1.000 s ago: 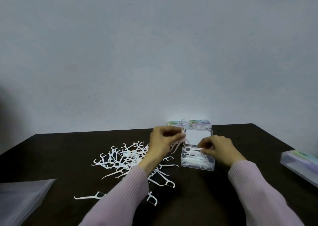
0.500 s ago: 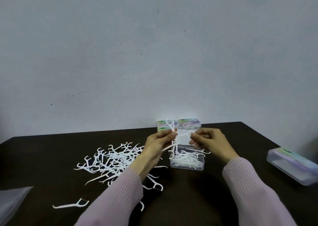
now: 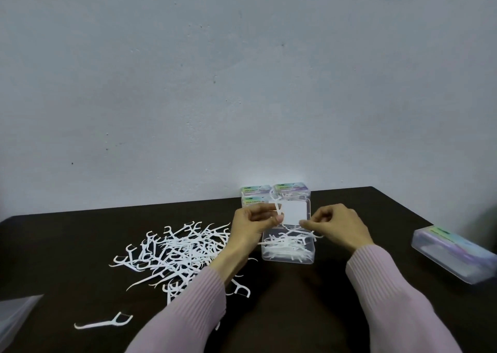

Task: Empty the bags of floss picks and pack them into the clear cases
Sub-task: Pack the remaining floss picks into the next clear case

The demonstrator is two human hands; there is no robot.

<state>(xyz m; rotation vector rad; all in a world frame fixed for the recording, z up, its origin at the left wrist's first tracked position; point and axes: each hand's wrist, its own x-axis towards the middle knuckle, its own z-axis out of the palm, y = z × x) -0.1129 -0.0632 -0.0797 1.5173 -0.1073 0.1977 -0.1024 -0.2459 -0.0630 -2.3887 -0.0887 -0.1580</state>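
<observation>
Over the open clear case (image 3: pixel 288 247), half filled and just right of the loose pile of floss picks (image 3: pixel 177 253) on the dark surface (image 3: pixel 336 285), the left hand (image 3: pixel 252 225) pinches one pick (image 3: pixel 278 208) and the right hand (image 3: pixel 334 225) another's tip, so a snagged or tangled pick could flick out past the shallow wall

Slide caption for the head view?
Both hands pinch floss picks over the open clear case, loose pile alongside.
</observation>
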